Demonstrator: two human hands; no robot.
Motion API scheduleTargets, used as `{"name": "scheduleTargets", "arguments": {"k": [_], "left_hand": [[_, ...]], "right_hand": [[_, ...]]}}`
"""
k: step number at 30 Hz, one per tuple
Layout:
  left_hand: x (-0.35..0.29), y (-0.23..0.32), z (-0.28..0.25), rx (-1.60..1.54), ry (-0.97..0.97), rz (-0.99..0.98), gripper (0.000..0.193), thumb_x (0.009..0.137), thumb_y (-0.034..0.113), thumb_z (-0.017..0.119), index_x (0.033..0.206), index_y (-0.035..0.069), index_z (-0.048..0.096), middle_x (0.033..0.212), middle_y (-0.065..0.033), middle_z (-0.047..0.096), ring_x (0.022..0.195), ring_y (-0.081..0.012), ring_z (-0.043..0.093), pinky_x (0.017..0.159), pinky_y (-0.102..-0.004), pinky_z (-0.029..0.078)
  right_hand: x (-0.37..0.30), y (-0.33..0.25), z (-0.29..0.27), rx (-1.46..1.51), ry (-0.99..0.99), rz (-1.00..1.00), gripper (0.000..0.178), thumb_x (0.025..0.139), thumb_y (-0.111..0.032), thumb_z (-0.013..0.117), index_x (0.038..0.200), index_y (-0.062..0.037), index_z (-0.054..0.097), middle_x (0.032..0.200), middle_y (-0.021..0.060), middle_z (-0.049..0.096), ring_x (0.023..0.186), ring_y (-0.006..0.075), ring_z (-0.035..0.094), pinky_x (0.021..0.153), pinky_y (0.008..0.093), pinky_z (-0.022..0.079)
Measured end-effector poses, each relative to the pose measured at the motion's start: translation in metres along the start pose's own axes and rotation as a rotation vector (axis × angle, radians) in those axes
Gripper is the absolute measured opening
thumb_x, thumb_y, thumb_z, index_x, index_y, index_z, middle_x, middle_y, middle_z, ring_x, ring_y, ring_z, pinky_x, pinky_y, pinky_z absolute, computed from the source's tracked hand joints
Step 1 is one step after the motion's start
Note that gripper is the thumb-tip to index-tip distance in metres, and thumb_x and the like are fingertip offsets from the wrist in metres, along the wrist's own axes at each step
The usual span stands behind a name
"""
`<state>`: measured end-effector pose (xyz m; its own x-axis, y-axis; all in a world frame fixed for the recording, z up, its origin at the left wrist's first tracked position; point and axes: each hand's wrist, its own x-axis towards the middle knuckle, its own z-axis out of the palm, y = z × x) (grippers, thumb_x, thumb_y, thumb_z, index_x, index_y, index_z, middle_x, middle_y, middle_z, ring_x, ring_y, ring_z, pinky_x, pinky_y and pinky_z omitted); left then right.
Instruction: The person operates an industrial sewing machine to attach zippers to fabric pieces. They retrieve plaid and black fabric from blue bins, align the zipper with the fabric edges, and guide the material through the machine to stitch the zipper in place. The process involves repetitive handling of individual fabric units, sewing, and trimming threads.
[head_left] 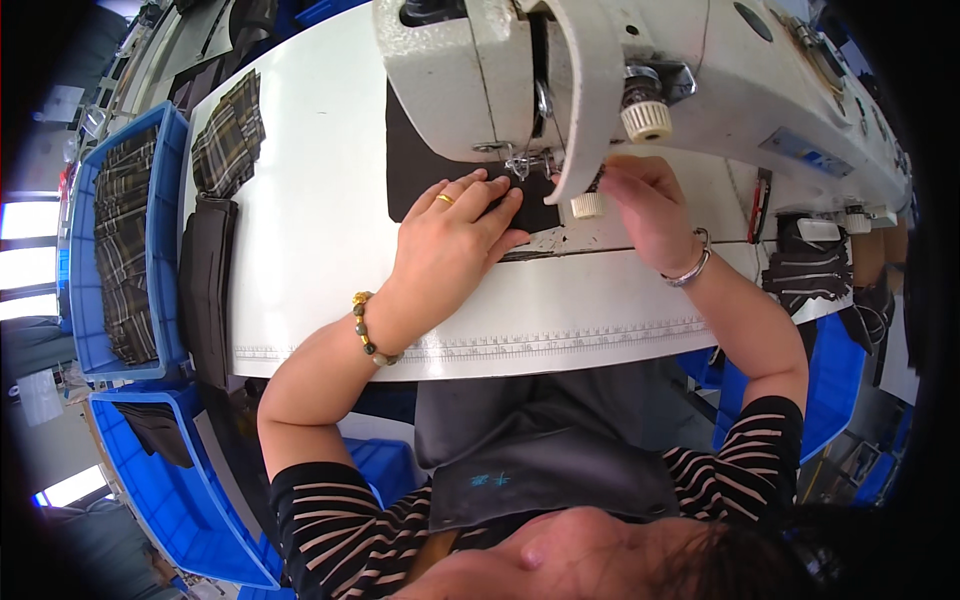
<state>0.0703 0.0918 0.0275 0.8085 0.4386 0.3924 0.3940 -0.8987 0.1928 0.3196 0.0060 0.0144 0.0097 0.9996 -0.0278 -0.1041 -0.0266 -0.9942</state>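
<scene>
A dark brown piece of material (415, 170) lies flat on the white table beneath the head of a sewing machine (700, 110). My left hand (447, 243) rests palm down on this piece, fingers stretched out, with the fingertips just short of the metal presser foot (521, 166). On the other side of the needle area, my right hand (648, 212) has its fingers bent and drawn together beside a white ridged knob (587, 206). The machine's curved guard hides some of those fingertips, so whatever they may hold cannot be made out.
Plaid cloth pieces (228, 140) and a stack of dark folded pieces (207, 285) lie along the table's left side. A blue bin (178, 235) there holds more plaid cloth. Dark zippered pieces (808, 268) and a red tool (760, 205) lie at the right. A ruler strip (560, 338) follows the front edge.
</scene>
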Motion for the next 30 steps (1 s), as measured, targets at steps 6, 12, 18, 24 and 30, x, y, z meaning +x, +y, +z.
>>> {"name": "scheduleTargets", "arguments": {"k": [6, 12, 18, 24, 30], "left_hand": [[0.001, 0.002, -0.001, 0.023, -0.002, 0.009, 0.042, 0.086, 0.032, 0.083, 0.122, 0.01, 0.079, 0.124, -0.006, 0.075, 0.124, -0.0271, 0.068, 0.102, -0.0408, 0.054], [0.004, 0.0, 0.001, 0.032, 0.016, 0.02, 0.041, 0.086, 0.03, 0.082, 0.122, 0.01, 0.079, 0.121, -0.0046, 0.074, 0.12, -0.0274, 0.068, 0.1, -0.04, 0.055], [0.004, -0.004, 0.003, 0.003, -0.024, -0.011, 0.039, 0.089, 0.033, 0.079, 0.121, 0.009, 0.078, 0.126, -0.0065, 0.073, 0.123, -0.0274, 0.067, 0.104, -0.0452, 0.052], [0.005, -0.004, 0.002, -0.01, -0.033, -0.02, 0.039, 0.09, 0.033, 0.078, 0.121, 0.01, 0.078, 0.124, -0.0061, 0.073, 0.123, -0.0274, 0.067, 0.105, -0.0447, 0.051], [0.005, -0.006, 0.003, -0.011, -0.029, -0.015, 0.039, 0.09, 0.034, 0.078, 0.122, 0.01, 0.078, 0.124, -0.0056, 0.073, 0.123, -0.0272, 0.067, 0.105, -0.0456, 0.05]], "right_hand": [[-0.004, -0.006, 0.027, -1.192, 0.034, -0.604, 0.026, 0.091, -0.026, 0.078, 0.11, -0.0085, 0.076, 0.104, 0.0067, 0.072, 0.118, 0.0304, 0.063, 0.123, 0.0564, 0.032], [-0.004, 0.001, 0.028, -1.285, 0.022, -0.631, 0.029, 0.09, -0.026, 0.078, 0.114, -0.011, 0.074, 0.108, 0.0079, 0.07, 0.12, 0.0302, 0.061, 0.12, 0.0588, 0.036], [-0.003, -0.002, 0.029, -1.293, 0.016, -0.627, 0.028, 0.091, -0.027, 0.077, 0.114, -0.011, 0.073, 0.103, 0.0071, 0.069, 0.116, 0.0295, 0.062, 0.119, 0.0575, 0.038], [-0.002, -0.001, 0.026, -1.292, -0.017, -0.589, 0.03, 0.092, -0.028, 0.077, 0.116, -0.0101, 0.073, 0.106, 0.008, 0.07, 0.117, 0.0291, 0.062, 0.12, 0.0561, 0.038], [-0.002, 0.002, 0.025, -1.302, -0.019, -0.603, 0.032, 0.09, -0.029, 0.078, 0.115, -0.0086, 0.073, 0.11, 0.0088, 0.07, 0.119, 0.0291, 0.061, 0.12, 0.0551, 0.038]]}}
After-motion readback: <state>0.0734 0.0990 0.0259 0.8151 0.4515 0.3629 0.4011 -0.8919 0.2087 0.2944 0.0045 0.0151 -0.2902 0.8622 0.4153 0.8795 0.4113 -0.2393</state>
